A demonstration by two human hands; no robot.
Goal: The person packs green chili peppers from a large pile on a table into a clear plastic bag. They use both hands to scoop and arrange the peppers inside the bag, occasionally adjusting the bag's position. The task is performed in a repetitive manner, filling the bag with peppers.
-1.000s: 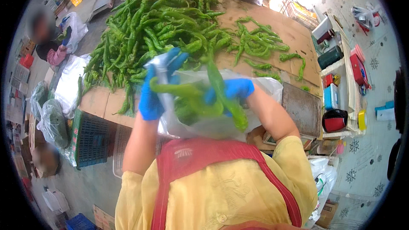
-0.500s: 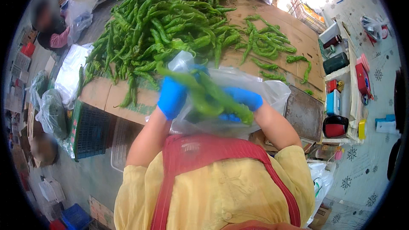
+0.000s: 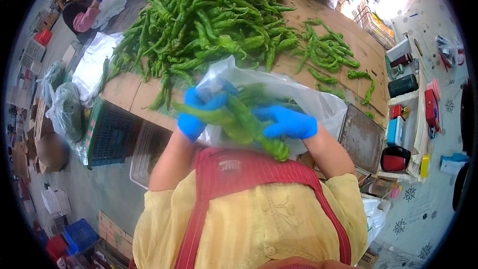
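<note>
Writing/labels: red apron (image 3: 264, 172) has a pale fan-shaped emblem (image 3: 230, 165) on the bib; yellow shirt (image 3: 244, 214) has a stitched tone-on-tone motif. Snowflake prints (image 3: 410, 194) on the floor at right.

Containers: clear plastic bag (image 3: 323, 100) sits between the forearms and the pile, spread out; green peppers show through its film, count unclear. Metal tray (image 3: 362, 132) just right of the bag. Pale shelf unit (image 3: 417, 137) farther right holds a dark bottle (image 3: 402, 85), a blue-and-white box (image 3: 396, 130) and a red-and-black item (image 3: 395, 162). Below the table's left edge: blue-green crate (image 3: 110, 139), beside it a pale basket (image 3: 144, 157); contents hard to read. Bulging plastic bag (image 3: 66, 112) at far left, greenish inside.

Peppers in hand: both in front of the clear bag, near the apron. Long green pepper (image 3: 251, 122) slants from upper left to lower right, blunt end low and right. Light green pepper (image 3: 209, 114) crosses the left hand, narrow end pointing left, body sloping down-right; blurred.

Left hand (image 3: 196, 117), blue glove: fingers curled over the light green pepper, bag film bunched alongside. Right hand (image 3: 289, 122), blue glove: fingers reach left against the long green pepper; can't tell if they grip.

Pepper pile (image 3: 204, 25) on cardboard (image 3: 134, 92), pods pointing every way; smaller group (image 3: 323, 52) to its right.
</note>
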